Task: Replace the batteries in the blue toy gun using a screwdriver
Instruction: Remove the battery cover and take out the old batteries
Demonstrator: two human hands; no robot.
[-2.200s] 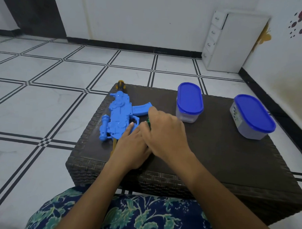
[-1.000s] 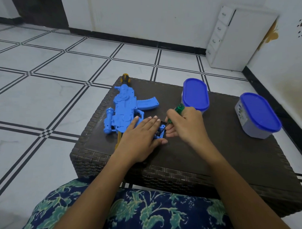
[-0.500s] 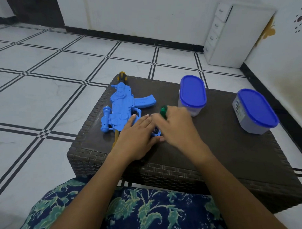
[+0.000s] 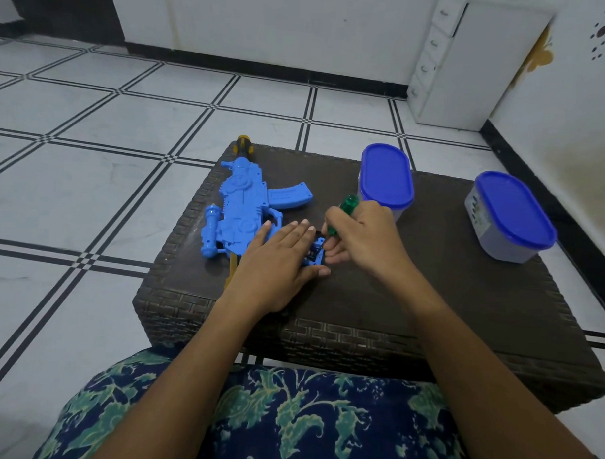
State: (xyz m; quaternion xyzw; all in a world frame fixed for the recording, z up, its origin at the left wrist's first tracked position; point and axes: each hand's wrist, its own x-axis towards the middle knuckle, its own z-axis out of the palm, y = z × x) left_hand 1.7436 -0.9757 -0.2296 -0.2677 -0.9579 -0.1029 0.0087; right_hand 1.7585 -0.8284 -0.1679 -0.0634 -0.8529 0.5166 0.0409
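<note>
From my end, the blue toy gun lies flat on its side on the left part of a low table. The table is dark brown woven wicker with a braided key pattern along its front edge. The gun is glossy moulded plastic with raised round bosses, a curved magazine jutting right and a stubby scope on its left flank. A yellow-and-black muzzle tip reaches the table's far edge.

My left hand lies palm down over the gun's near end. Its fingers are straight and close together, pressing the plastic flat. Just past those fingertips a small dark opening shows in the blue grip section.

My right hand has its fingers curled round the screwdriver. The translucent green handle pokes out above the thumb, tilted away to the right. The thin shaft slants down towards that opening, though I cannot tell whether the tip is seated.

Two oblong tubs stand further right, each with cloudy, translucent walls and a smooth, rounded blue lid. The nearer tub is just behind my right hand. The far tub sits well apart near the right edge, with a printed label on its side. Both are lidded, and I cannot make out their contents.

A dark blue cloth with a green leaf print covers the lap below.
</note>
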